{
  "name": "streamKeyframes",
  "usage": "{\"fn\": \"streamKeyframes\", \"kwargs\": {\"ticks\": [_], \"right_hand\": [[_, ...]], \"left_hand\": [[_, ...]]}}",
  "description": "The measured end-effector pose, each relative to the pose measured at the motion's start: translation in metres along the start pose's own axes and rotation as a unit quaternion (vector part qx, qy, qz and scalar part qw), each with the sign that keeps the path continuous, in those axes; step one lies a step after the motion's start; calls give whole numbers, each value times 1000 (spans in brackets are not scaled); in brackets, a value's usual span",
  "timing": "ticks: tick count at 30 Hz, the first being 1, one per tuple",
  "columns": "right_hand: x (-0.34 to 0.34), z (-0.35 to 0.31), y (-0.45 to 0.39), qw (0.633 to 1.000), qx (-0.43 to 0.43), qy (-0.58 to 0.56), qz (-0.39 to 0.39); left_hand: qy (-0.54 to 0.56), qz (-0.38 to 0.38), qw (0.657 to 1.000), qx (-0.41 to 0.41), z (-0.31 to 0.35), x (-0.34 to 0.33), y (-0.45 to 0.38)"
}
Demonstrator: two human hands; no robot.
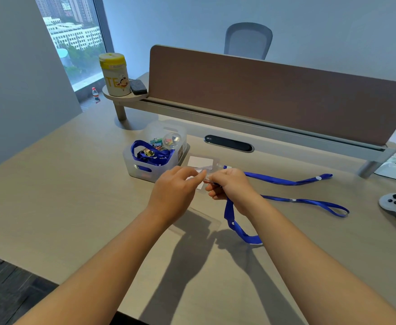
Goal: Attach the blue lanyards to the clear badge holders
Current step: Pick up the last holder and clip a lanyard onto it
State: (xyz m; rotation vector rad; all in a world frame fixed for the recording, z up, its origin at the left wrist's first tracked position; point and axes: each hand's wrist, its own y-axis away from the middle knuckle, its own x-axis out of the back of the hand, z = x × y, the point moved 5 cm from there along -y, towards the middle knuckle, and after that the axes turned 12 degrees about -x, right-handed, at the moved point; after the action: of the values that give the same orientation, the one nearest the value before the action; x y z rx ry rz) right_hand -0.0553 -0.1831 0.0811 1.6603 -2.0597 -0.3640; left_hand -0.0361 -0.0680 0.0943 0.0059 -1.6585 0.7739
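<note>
Clear badge holder [200, 177] pinched by left hand [175, 191], right hand [229, 186] gripping lanyard [233, 221]

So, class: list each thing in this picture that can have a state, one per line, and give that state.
Left hand: pinches the badge holder.
Right hand: grips the lanyard's clip end.
Badge holder: held between both hands.
Held lanyard: hanging looped.
Second badge holder: flat on desk.
Storage bin: open, no lid.

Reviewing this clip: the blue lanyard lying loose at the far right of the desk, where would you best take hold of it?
Probably at the far lanyard's right tip, beside the white dot, pinching from above. It lies flat on the desk, away from both hands, with bare surface around it.
</note>
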Motion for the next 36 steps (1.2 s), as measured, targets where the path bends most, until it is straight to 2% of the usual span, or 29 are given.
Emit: {"fn": "streamKeyframes", "kwargs": {"ticks": [2, 3, 6, 10, 13, 17, 22, 31, 36], "right_hand": [[-1, -2, 0, 1000, 13, 17, 2], [-2, -3, 0, 999, 21, 28, 3], [-7, -6, 0, 997, 46, 63, 7], [-13, -11, 3, 992, 74, 98, 11], [-15, -12, 3, 988, 80, 129, 15], [-17, -10, 3, 979, 92, 181, 27], [-15, -18, 9, 964, 134, 222, 60], [-15, -26, 17, 951, 181, 236, 86], [-17, -27, 14, 949, 196, 234, 77]], "left_hand": [[84, -4, 996, 43, 1, 2, 0], [145, -1, 985, 91, -1, 3, 0], [301, 18, 926, 226, -11, 2, 2], [342, 21, 888, 306, -23, 1, -1], [337, -29, 884, 323, -26, -1, -5], [295, -101, 901, 300, -26, -1, -9], [282, -93, 910, 289, -27, 5, -11], [434, -70, 832, 338, -33, 3, -11], [455, -60, 824, 332, -35, 3, -12]]}}
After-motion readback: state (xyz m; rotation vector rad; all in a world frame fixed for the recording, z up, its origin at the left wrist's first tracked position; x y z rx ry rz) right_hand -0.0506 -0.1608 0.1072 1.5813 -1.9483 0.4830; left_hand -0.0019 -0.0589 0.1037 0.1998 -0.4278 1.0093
